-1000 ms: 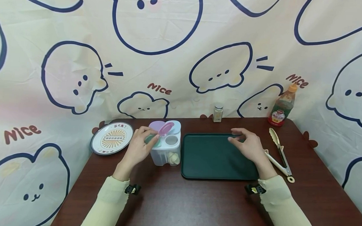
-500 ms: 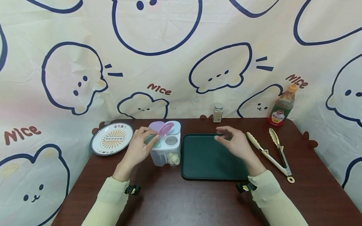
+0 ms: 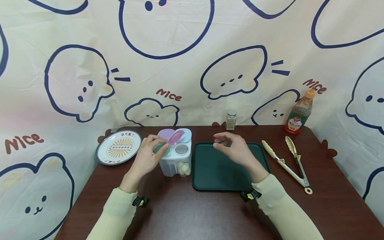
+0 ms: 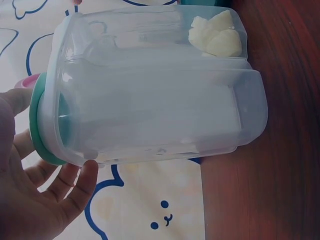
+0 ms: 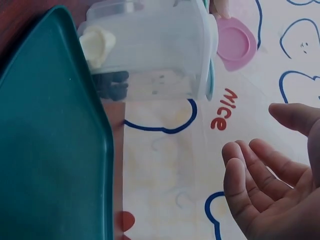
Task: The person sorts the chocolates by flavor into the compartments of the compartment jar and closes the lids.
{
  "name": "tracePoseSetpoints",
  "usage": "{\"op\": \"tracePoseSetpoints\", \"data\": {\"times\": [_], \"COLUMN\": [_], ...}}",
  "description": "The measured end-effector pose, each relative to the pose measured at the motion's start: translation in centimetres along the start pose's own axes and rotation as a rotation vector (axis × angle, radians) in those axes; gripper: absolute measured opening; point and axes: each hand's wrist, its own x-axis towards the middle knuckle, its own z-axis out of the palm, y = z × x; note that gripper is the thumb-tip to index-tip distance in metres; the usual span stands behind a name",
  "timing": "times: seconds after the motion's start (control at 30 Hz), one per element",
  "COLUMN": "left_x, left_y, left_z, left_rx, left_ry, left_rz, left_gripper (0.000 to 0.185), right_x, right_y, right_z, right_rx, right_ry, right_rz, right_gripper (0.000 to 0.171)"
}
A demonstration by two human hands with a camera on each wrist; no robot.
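A clear storage box (image 3: 174,166) with several coloured flip lids stands left of the tray. Its pink lid (image 3: 176,137) is raised beside a round opening, and pale lumps (image 4: 216,35) lie low in one compartment. My left hand (image 3: 147,155) pinches the pink lid's edge between thumb and index finger; its other fingers lie by the green lid (image 4: 37,120) and the box's side. My right hand (image 3: 235,149) hovers above the dark green tray (image 3: 221,175), fingers loosely bent and holding nothing, with the thumb apart from the fingers in the right wrist view.
A patterned plate (image 3: 119,147) lies to the left of the box. Tongs (image 3: 292,166) rest spread at the tray's right. Behind stand a small shaker jar (image 3: 231,120) and a sauce bottle (image 3: 298,113). Patterned cloth (image 3: 181,73) hangs along the table's back edge.
My right hand has moved left across the tray toward the box, uncovering the left arm of the tongs. The left hand and the raised pink lid have stayed where they were.
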Motion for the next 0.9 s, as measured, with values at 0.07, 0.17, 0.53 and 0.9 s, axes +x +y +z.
{"op": "tracePoseSetpoints", "data": {"times": [0.07, 0.17, 0.53, 0.9], "left_x": [0.0, 0.0, -0.1, 0.0], "left_y": [0.0, -0.1, 0.0, 0.0], "left_z": [0.0, 0.1, 0.1, 0.0], "left_rx": [-0.001, 0.0, -0.004, -0.004], "left_ry": [0.001, 0.003, 0.013, 0.004], "left_rz": [0.001, 0.004, 0.01, 0.004], "left_gripper": [0.039, 0.039, 0.038, 0.038], "right_x": [0.3, 0.8, 2.0, 3.2], "right_y": [-0.2, -0.4, -2.0, -3.5], "right_z": [0.4, 0.9, 2.5, 4.0], "right_rx": [0.005, 0.007, 0.007, 0.014], "right_ry": [-0.006, -0.01, -0.029, -0.066], "right_rz": [-0.008, -0.018, -0.052, -0.093], "right_gripper": [0.033, 0.032, 0.029, 0.031]}}
